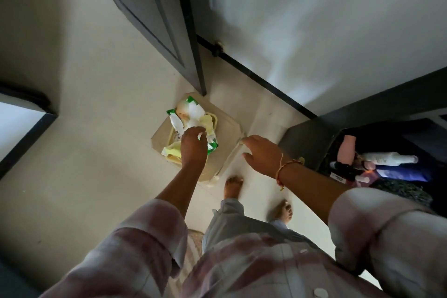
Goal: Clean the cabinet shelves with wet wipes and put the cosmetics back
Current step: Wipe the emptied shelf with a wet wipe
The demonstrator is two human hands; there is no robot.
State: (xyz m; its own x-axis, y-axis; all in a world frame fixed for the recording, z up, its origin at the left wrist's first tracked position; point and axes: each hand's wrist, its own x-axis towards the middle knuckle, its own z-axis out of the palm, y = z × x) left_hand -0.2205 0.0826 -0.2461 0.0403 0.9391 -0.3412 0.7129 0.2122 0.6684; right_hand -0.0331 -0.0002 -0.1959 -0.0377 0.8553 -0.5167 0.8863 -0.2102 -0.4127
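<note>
1. Wipes pack (193, 113), green and white, mid-frame on a tan bag (227, 126) on the floor (96, 152), long axis from top down toward lower right.
2. Left hand (193, 144) curled, pinching a white wipe (193, 126) at the pack.
3. Right hand (262, 153) spread, holding nothing, just beside the bag.

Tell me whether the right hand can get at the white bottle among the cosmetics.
Probably yes. The right hand is open and holds nothing, and the white bottle shows uncovered on top of the cosmetics off to its right, so a sideways reach looks free.
</note>
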